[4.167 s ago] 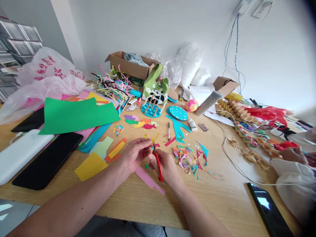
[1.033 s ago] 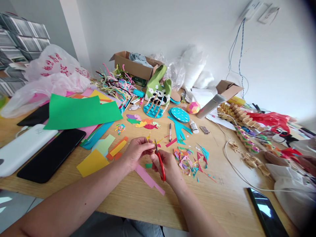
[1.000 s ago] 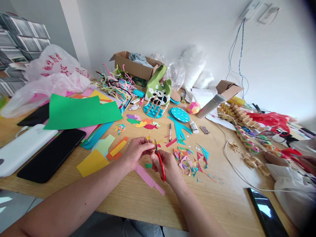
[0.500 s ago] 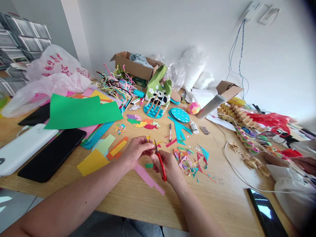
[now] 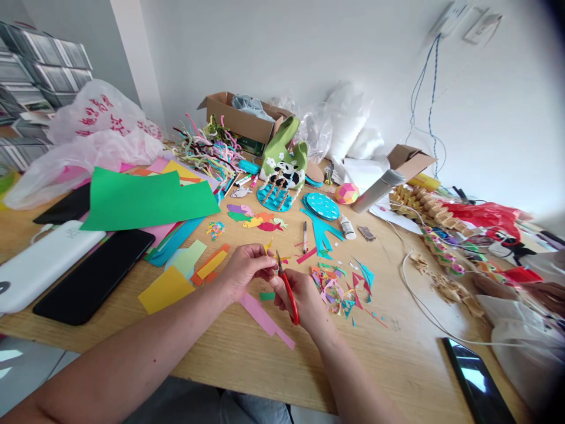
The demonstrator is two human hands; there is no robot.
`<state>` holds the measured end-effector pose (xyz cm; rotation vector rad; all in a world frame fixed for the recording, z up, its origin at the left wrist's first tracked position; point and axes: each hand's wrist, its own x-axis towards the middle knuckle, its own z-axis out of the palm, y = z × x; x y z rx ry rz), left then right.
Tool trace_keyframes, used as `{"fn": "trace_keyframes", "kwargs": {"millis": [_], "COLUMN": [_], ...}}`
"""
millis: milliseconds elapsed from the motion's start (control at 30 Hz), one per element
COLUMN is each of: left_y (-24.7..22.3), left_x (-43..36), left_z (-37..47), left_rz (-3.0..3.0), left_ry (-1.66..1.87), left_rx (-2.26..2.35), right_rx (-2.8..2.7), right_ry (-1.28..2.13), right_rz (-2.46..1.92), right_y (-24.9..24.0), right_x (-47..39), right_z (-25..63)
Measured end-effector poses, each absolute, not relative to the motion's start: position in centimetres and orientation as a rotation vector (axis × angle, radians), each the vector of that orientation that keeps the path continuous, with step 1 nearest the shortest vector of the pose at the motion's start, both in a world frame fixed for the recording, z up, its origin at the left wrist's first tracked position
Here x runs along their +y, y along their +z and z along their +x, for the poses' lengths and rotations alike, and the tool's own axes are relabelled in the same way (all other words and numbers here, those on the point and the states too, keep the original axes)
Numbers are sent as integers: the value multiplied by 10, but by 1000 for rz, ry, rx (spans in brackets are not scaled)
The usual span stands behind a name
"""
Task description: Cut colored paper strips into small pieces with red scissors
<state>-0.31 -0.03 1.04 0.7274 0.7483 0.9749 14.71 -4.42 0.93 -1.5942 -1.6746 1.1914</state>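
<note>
My left hand [image 5: 249, 271] is closed in a pinch, with a small piece of yellow paper [image 5: 268, 247] showing at its fingertips; the fingers hide most of it. Around red-handled scissors [image 5: 290, 297] my right hand [image 5: 304, 297] is wrapped, and their dark blades point up beside the left fingertips. Just beyond the hands lie colourful paper fish [image 5: 251, 221]. Paper scraps [image 5: 339, 288] are scattered to the right of my right hand. A pink paper strip [image 5: 265, 318] lies on the table below the hands.
Green paper [image 5: 150, 200] covers stacked sheets at left, near a black phone [image 5: 92, 277] and white power bank [image 5: 48, 265]. A grey bottle [image 5: 379, 191], glue bottle [image 5: 346, 227] and pen [image 5: 304, 235] lie beyond. A white cable [image 5: 410, 288] and another phone [image 5: 479, 377] are at right.
Both hands stay in nearly the same place. The thin yellow paper sliver rising above the left fingertips looks shorter now, and the scissors have shifted very slightly.
</note>
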Motion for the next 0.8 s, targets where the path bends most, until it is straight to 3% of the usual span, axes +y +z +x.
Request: {"fn": "trace_keyframes", "kwargs": {"millis": [800], "left_y": [10], "left_x": [4], "left_z": [-9], "left_rz": [802], "left_ry": [840], "left_rx": [764], "right_rx": [-1640], "right_ry": [1294], "right_rz": [-1543], "right_y": [18], "right_x": [-44], "right_z": [148]}}
